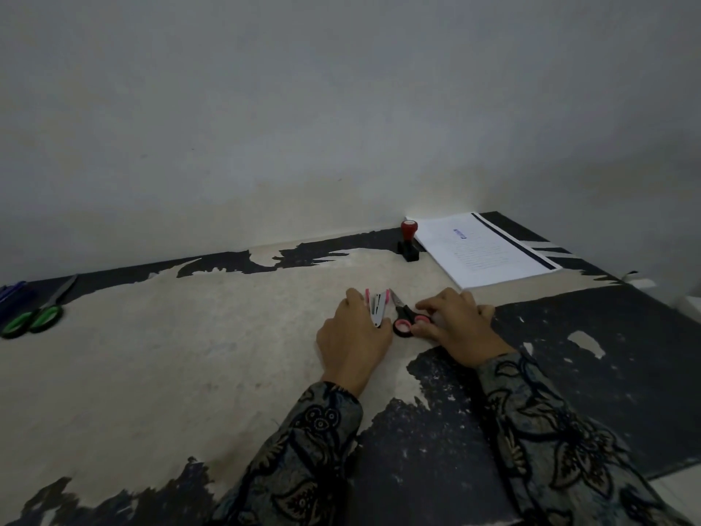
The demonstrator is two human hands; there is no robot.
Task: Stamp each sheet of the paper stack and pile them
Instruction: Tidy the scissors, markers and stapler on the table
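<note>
A white paper stack lies at the back right of the table, its top sheet bearing a blue stamp mark. Just left of it stands a stamp with a red knob and a black base. Both hands are well in front of these. My left hand lies over a pink and white stapler, fingers curled along it. My right hand pinches the pink and black handle of small scissors that lie on the table between the hands.
Green-handled scissors and blue pens lie at the far left edge. The table has a worn beige and black surface and butts against a grey wall. Its right edge drops off near the paper stack.
</note>
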